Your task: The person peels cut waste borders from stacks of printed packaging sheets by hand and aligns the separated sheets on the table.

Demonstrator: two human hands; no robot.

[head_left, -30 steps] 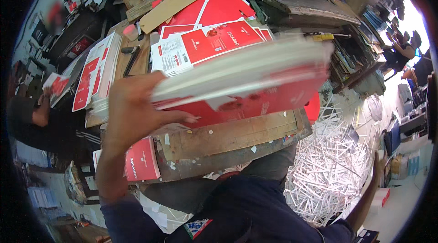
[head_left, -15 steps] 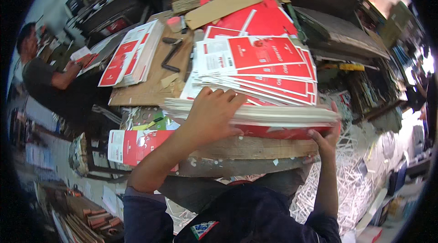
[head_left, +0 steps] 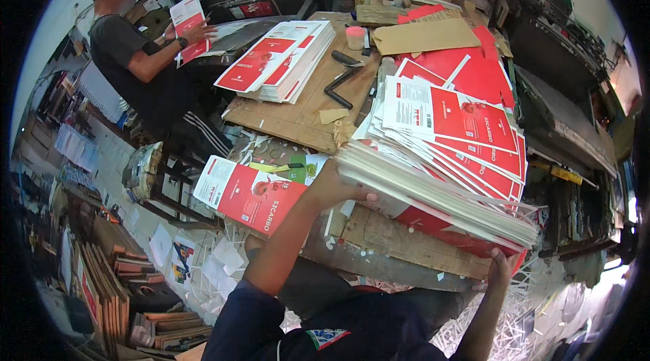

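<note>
Between my hands is a thick stack of red and white printed sheets (head_left: 437,202), standing on its long edge and tilted, with its white edges upward. My left hand (head_left: 338,188) grips the stack's left end, thumb on the near face. At the right end, my right hand (head_left: 502,267) has its thumb on the near face; its other fingers are mostly hidden. Just behind lies a fanned pile of matching printed sheets (head_left: 477,127). A separate printed sheet (head_left: 247,195) lies left of my left forearm.
A neat stack of prints (head_left: 274,59) stands on the wooden board at left, near a black crank handle (head_left: 344,80) and a pink-lidded jar (head_left: 355,38). Brown cardboard (head_left: 426,37) lies at the back. A co-worker (head_left: 128,43) holds a print at far left. Paper strips litter the floor.
The view has swung left, so the table appears further right. The held stack now slants down to the right, and my left hand has shifted from its upper edge to its left end.
</note>
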